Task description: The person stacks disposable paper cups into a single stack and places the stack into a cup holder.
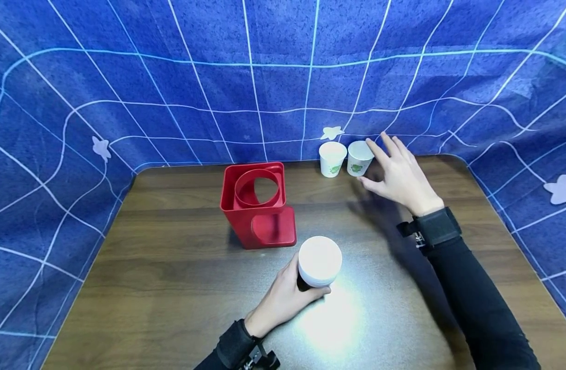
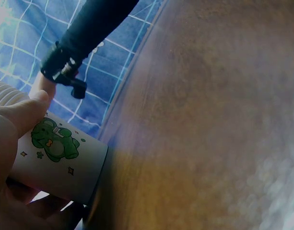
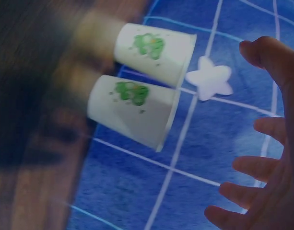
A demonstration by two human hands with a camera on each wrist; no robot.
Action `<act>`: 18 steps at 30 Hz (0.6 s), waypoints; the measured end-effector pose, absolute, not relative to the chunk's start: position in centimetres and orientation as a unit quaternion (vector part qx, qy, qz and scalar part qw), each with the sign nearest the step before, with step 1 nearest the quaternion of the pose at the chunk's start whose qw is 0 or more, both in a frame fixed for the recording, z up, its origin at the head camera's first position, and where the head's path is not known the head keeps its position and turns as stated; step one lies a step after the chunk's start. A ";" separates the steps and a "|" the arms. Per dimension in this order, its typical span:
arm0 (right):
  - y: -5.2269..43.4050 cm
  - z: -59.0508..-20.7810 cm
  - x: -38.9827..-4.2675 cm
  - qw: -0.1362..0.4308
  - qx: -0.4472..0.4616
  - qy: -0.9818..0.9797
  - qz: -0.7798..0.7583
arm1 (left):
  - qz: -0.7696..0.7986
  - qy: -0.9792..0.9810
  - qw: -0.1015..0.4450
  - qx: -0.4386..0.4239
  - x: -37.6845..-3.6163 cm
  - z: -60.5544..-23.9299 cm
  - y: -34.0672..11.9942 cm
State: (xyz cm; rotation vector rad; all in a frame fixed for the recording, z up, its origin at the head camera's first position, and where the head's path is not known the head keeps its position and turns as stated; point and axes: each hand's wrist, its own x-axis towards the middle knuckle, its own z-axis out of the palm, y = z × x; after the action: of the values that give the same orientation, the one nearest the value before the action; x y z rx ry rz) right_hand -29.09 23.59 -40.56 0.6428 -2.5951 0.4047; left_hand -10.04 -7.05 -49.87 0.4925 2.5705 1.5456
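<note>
Cup pickup underway, I judge: my left hand (image 1: 283, 298) grips white paper cup (image 1: 319, 261); right hand (image 1: 400, 176), fingers spread, nears white paper cup pair (image 1: 359, 158) at 1 o'clock; needs closing.

Left hand (image 1: 283, 300) grips a cup (image 1: 319, 261); right hand (image 1: 398, 174) nears 2 cups (image 1: 345, 158).

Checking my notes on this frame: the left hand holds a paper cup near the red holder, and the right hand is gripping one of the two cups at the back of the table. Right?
Not quite. The right hand is open beside the two cups, with no grip on either; the right wrist view shows spread fingers apart from them. The left hand does hold a paper cup near the red holder.
</note>
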 end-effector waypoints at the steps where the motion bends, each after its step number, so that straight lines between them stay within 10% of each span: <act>1: 23.6 -40.8 -29.5 0.213 0.228 -0.939 0.145 | 0.508 0.844 0.051 0.162 -10.1 -49.9 -7.1; 18: 22.7 -44.0 -34.2 0.180 0.207 -0.944 0.181 | 0.522 0.834 0.057 0.170 -10.1 -49.9 -7.2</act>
State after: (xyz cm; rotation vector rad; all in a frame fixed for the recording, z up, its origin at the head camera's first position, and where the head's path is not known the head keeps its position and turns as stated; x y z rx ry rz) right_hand -34.22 22.68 -44.04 0.5853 -2.6688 0.5120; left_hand -10.11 -7.23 -49.95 0.5152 2.5306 1.5819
